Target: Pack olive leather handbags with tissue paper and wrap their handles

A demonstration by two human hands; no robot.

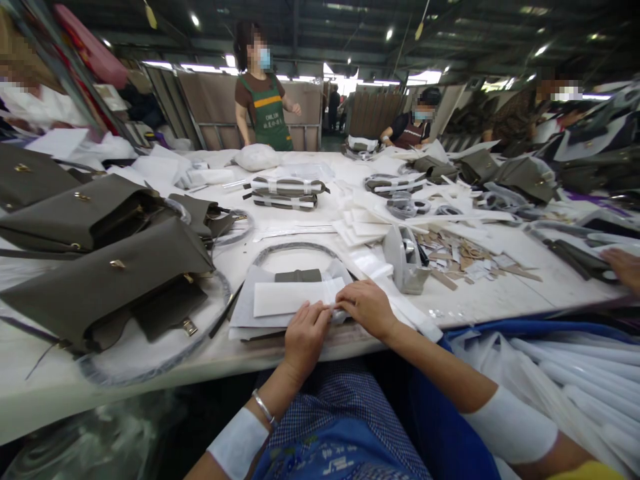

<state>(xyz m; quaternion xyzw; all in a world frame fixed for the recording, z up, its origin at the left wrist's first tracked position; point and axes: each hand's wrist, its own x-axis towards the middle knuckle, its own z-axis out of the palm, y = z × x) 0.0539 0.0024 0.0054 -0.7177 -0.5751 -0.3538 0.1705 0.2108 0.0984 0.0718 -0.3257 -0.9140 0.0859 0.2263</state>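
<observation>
In front of me lies a dark olive bag (299, 275) on white wrapping paper (243, 319), with a flat white foam sheet (280, 299) on top. My left hand (307, 333) rests at the foam sheet's front right, its fingers bent and pressed together. My right hand (369, 308) meets it fingertip to fingertip, pinching at the right end of the wrapping. The bit of wrapping between the fingertips is mostly hidden. Behind the bag curves a wrapped handle strap (295, 246).
Olive handbags (115, 287) crowd the left. To the right stand a grey tape dispenser (406, 260) and a heap of small tags (465, 257). Wrapped straps (287, 190) lie farther back. White rolls (580, 373) fill a blue bin beside me. A co-worker's hand (623, 267) is at far right.
</observation>
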